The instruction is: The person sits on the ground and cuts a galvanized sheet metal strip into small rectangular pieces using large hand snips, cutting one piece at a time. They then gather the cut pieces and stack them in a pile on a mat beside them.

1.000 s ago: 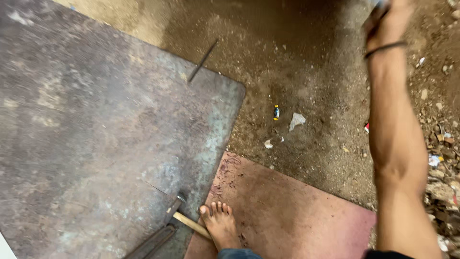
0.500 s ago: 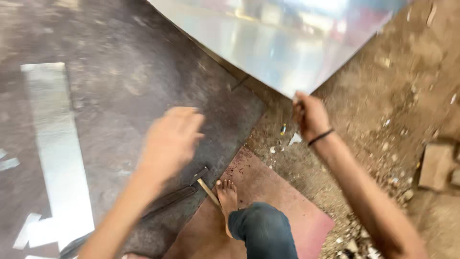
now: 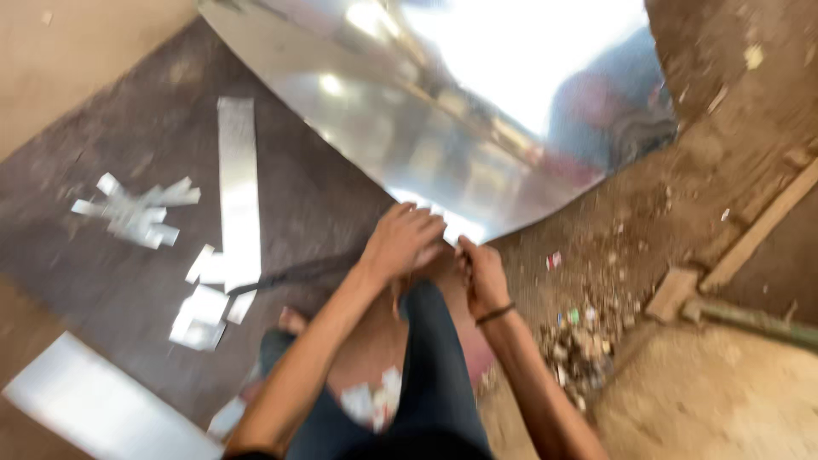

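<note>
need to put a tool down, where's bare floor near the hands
Bare dark mat lies between the long metal strip and the big shiny sheet that both hands grip. Crowded: metal scraps at left, rubble at right.

Small shiny metal offcuts lie scattered on the dark floor plate, beside a long metal strip. A heap of rubble and litter sits on the dirt, near a wooden plank.
</note>
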Action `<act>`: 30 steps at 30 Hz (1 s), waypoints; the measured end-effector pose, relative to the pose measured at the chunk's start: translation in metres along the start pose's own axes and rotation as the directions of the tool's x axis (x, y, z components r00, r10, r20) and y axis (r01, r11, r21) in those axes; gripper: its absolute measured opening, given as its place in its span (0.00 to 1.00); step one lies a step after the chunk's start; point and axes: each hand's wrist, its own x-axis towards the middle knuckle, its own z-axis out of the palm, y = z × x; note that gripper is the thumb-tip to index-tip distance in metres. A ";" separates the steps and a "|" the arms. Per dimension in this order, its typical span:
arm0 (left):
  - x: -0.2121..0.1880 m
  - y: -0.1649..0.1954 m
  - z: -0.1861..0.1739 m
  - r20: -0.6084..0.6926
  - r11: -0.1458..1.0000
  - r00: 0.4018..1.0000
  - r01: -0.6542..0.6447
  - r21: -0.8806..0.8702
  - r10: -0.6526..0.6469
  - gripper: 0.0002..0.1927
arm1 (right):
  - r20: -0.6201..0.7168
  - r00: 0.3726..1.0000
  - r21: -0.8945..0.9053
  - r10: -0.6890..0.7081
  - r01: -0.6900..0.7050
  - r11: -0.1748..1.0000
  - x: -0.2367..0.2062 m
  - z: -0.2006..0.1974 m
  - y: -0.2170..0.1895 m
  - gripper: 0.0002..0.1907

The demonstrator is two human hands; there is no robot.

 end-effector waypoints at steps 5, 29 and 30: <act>0.017 0.067 -0.062 -0.110 0.980 0.974 0.190 -0.057 -0.196 0.09 | 0.289 0.957 0.142 -0.007 -0.036 0.989 -0.083 -0.011 -0.049 0.19; 0.058 0.234 -0.342 -0.699 0.892 0.554 0.292 -0.344 -0.451 0.12 | 0.495 0.528 -0.830 -0.690 0.522 -0.196 0.030 -0.247 -0.142 0.19; 0.051 0.237 -0.348 -0.721 0.906 0.551 0.202 -0.373 -0.420 0.12 | 0.478 0.543 -0.835 -0.690 0.524 -0.166 0.029 -0.239 -0.145 0.16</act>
